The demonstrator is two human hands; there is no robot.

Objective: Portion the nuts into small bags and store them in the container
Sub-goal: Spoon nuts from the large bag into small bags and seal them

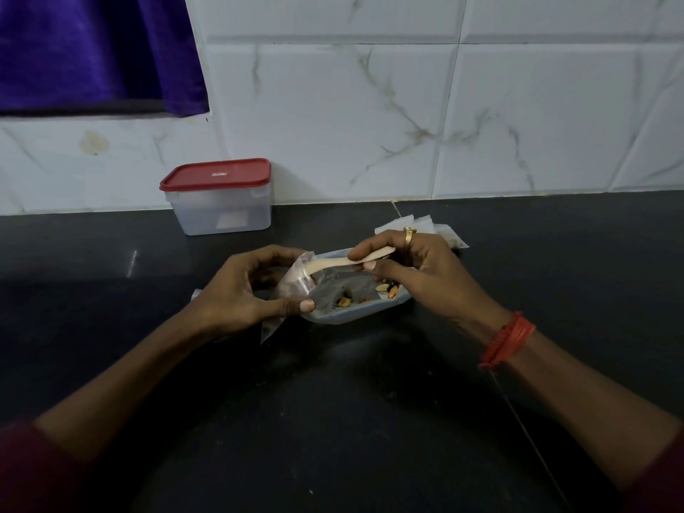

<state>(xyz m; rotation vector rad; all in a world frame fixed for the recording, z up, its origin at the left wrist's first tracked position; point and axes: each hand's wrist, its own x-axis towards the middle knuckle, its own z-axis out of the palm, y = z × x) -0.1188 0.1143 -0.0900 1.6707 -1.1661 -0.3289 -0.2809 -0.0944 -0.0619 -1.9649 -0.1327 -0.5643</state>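
Note:
My left hand (244, 290) grips a small clear plastic bag (294, 281) and holds its mouth open. My right hand (411, 268) pinches the handle of a pale wooden spoon (333, 264), whose bowl end pokes into the bag's mouth. Both hands hover over a shallow clear tray (355, 314) on the dark counter; a few nuts (364, 295) lie scattered in it. A clear container with a red lid (218, 196) stands shut against the wall at the back left.
Several small bags (425, 227) lie on the counter behind my right hand. The black counter (333, 401) meets a white marble-tiled wall (370, 105). A purple cloth (92, 50) hangs at the upper left.

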